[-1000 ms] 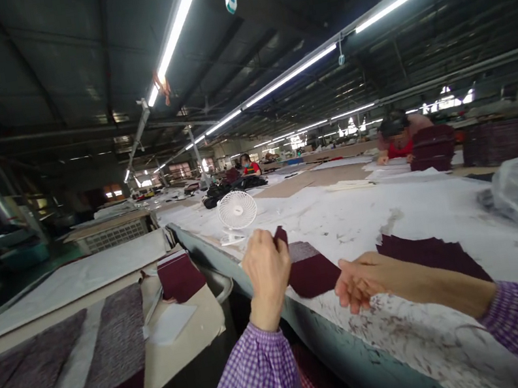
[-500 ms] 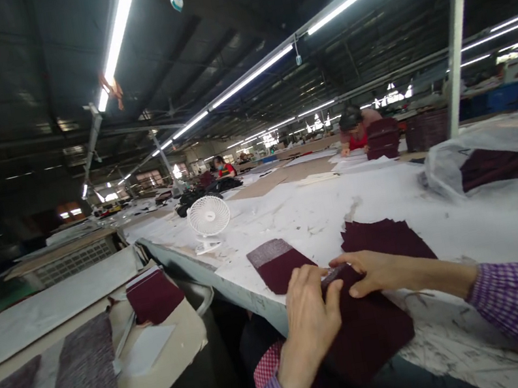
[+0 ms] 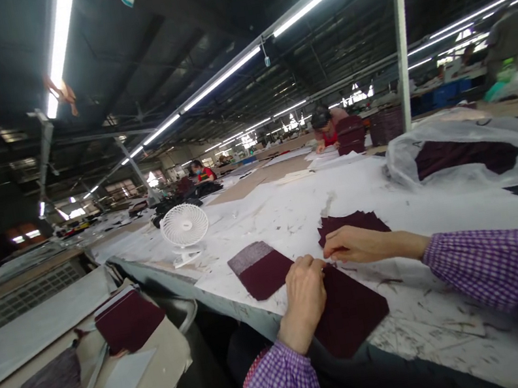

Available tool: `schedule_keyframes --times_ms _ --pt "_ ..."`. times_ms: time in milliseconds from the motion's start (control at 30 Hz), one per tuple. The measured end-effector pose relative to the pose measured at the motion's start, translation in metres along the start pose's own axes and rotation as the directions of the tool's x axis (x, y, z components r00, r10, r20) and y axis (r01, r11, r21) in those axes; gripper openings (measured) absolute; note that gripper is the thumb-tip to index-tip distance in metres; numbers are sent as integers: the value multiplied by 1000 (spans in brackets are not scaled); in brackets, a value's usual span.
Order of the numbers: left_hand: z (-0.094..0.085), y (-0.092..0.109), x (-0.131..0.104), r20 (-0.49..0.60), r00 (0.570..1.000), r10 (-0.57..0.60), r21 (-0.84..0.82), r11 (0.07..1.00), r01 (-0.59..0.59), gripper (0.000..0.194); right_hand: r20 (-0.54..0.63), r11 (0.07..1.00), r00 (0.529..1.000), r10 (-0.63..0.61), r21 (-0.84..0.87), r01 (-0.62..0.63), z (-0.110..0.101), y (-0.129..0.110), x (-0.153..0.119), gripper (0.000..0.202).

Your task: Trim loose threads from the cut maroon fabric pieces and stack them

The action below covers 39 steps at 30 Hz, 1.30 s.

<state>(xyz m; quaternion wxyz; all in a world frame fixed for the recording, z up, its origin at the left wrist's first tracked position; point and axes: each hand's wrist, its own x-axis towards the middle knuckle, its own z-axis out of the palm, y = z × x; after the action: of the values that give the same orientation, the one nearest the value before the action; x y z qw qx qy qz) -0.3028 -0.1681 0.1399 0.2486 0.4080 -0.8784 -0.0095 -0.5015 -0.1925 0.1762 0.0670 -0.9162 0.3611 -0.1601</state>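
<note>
While my left hand [image 3: 306, 295] curls closed on the far edge of the maroon piece [image 3: 353, 314], my right hand [image 3: 359, 243] bends its fingers nearly together beside that edge, though I cannot tell whether they grip it. That piece lies right of the two-tone piece [image 3: 262, 270] and nearer me; I judge the step in hand to be straightening its edge, which calls next for a light, steady pinch.
</note>
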Motion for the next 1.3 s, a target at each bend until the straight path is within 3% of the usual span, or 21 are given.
schedule_keyframes --times_ms 233,667,800,1000,1167,1300 --pt "3 -3 1 3 999 -51 -46 998 51 20 14 999 1000 -24 -44 24 6 1 0 22" --pt "4 -3 -2 -17 1000 -10 -58 998 9 22 27 994 998 -52 -95 55 14 7 3 18" --pt "3 -4 0 -21 999 -27 -104 994 25 22 3 982 997 -79 -170 78 17 6 1 17" --pt "5 -11 4 -14 988 -154 -264 954 145 18 8 906 980 -197 -381 186 18 -1 -3 21" --pt "6 -10 1 10 999 -52 -131 990 53 21 116 811 953 -279 -503 299 18 -5 -1 22" --pt "9 -9 -2 1 998 57 13 998 -57 29 138 763 926 -351 -532 368 19 -2 -4 20"
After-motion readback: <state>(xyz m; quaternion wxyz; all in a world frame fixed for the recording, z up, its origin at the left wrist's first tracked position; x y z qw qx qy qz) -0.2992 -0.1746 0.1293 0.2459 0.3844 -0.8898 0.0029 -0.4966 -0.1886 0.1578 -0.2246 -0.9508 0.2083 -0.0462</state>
